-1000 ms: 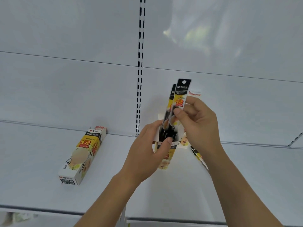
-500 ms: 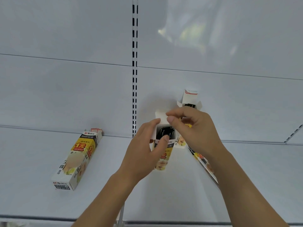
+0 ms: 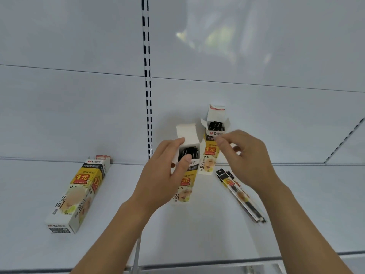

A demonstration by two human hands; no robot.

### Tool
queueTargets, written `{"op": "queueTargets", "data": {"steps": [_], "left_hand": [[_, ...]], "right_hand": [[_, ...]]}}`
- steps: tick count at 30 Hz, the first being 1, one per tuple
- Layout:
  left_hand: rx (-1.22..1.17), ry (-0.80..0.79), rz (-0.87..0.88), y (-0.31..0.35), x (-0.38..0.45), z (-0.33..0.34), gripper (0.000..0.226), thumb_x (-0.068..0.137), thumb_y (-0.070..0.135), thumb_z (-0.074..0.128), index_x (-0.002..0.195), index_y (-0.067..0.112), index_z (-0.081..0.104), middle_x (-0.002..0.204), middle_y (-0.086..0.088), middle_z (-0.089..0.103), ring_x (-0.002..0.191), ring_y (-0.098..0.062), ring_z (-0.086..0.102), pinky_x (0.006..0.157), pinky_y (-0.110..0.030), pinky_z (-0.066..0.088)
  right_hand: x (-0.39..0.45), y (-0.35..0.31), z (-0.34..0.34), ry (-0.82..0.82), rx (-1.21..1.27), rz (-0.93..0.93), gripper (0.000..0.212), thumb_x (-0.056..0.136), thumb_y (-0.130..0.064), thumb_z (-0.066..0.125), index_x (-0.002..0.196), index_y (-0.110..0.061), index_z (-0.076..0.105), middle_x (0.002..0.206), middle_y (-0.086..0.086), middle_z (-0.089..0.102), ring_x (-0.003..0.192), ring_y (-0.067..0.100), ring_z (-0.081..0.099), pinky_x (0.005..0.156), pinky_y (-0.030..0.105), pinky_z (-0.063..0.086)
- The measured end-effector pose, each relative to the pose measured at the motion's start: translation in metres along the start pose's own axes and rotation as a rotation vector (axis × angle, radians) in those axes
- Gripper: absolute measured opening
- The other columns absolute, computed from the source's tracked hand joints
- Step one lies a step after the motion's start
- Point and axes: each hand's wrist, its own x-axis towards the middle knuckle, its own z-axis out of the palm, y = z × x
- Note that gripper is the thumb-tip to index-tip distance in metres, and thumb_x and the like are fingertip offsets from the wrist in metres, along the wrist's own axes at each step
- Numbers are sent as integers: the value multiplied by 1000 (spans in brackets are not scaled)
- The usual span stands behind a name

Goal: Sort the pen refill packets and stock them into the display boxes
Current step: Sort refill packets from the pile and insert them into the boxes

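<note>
Left grip (image 3: 167,173) wraps the near display box (image 3: 186,175), thumb at its open, packet-filled mouth; my right grip (image 3: 245,155) hovers loosely curled, holding nothing. Behind stands a second box (image 3: 212,153), stocked too. Loose packets (image 3: 240,194) on the shelf (image 3: 296,204) remain, as I judge it, and the lying box (image 3: 79,192) is unopened.

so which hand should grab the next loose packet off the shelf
Right. The right hand holds nothing and hovers just above the loose packets; the left hand grips the open box it is steadying.
</note>
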Motion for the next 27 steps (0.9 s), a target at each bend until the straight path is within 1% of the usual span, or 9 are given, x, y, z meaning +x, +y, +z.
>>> {"op": "queueTargets", "data": {"steps": [2,5,7,9,14,18,21,25,27], "left_hand": [[-22,5,18,2,2,2,57,101,57,42,149,27,49,131,17,49,118,-5,57,83,-29,61],[-30,-12,25,6,1,10,57,100,59,43,148,29,49,132,22,47,121,4,52,87,-31,60],[-18,-16,39,8,0,16,55,101,60,43,147,31,49,133,22,46,122,9,49,89,-31,60],[-20,-10,52,8,0,20,51,104,59,45,147,31,49,133,23,46,123,8,49,89,-32,60],[-46,3,27,7,1,24,52,101,59,47,146,32,50,133,22,47,123,3,53,86,-34,62],[-44,5,25,10,0,27,52,102,59,47,146,31,51,133,20,49,122,5,52,87,-32,61],[-44,7,18,12,0,28,53,101,58,47,146,30,51,133,19,50,121,4,53,87,-31,61],[-23,-1,-3,9,0,26,55,98,62,45,146,34,50,134,21,49,115,1,57,82,-30,61],[-14,-12,-18,9,0,25,58,97,66,43,146,36,48,134,22,48,114,0,57,80,-30,61]], "right_hand": [[-6,22,-6,-81,-154,157,17,103,-34,62,107,-31,78,103,-18,73,96,1,66,84,20,52],[-21,65,-2,-246,-426,356,20,100,-40,62,104,-29,78,95,-15,75,85,9,69,83,31,56],[-34,87,6,-327,-500,479,24,97,-47,62,97,-28,76,86,-11,73,79,12,68,79,34,58],[-46,101,15,-384,-544,539,24,93,-50,64,94,-28,74,86,-8,70,83,15,65,78,36,58],[-58,112,24,-405,-474,604,17,88,-41,73,94,-26,67,92,-10,65,85,13,60,72,32,51],[-54,115,16,-305,-368,654,22,91,-37,67,79,-19,70,71,-9,73,68,9,63,61,29,51],[-45,118,4,-214,-292,709,26,92,-38,68,78,-17,71,69,-3,73,69,16,69,59,28,48],[-46,121,10,-353,-317,775,14,85,-34,74,79,-22,70,70,-4,73,72,15,70,60,28,50],[-49,121,15,-344,-329,769,12,83,-32,75,78,-23,70,73,-7,72,73,12,68,58,26,49]]}}
